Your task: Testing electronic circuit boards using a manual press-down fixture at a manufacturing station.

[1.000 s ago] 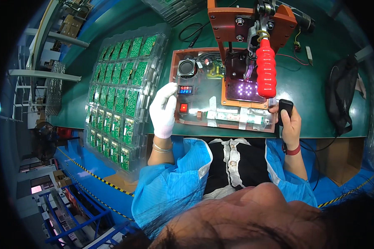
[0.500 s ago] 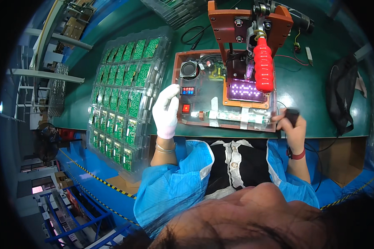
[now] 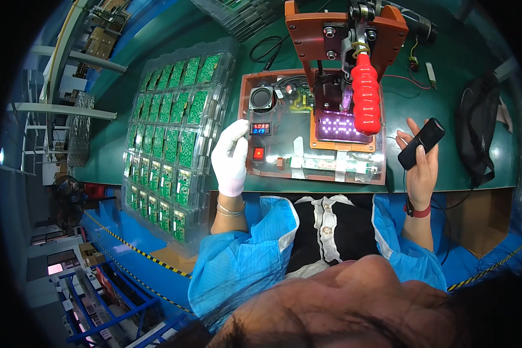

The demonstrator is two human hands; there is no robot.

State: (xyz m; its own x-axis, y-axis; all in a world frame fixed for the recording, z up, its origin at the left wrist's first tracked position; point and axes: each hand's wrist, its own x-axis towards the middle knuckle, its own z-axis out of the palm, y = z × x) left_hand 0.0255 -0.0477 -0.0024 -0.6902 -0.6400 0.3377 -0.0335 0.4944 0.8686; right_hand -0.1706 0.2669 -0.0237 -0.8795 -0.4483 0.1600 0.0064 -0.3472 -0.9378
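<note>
My left hand (image 3: 231, 158), in a white glove, rests at the left edge of a shallow test box (image 3: 356, 177) with a clear cover. Its fingers stretch forward, slightly bent, and nothing shows in them; they are beside a small lit digital meter (image 3: 260, 129) and a red switch (image 3: 258, 153). To the right of the box, my bare right hand (image 3: 421, 174) holds a small black oblong device (image 3: 421, 144), tilted, with the thumb across it. On the box stands an orange toggle-clamp fixture (image 3: 345, 32) with a red handle (image 3: 365, 95) hanging over a lit white-dot panel (image 3: 337, 126).
A clear plastic tray (image 3: 211, 136) of green circuit boards (image 3: 171, 139) stands left of my left hand. A black bag (image 3: 478, 130) lies at the right of the green table (image 3: 423, 104). A speaker (image 3: 262, 98) sits in the box, and a black cable (image 3: 267, 52) lies behind it.
My right hand has moved right, away from the box edge, and turned so the black device shows more fully. The meter's lit digits differ. My left hand has barely moved.
</note>
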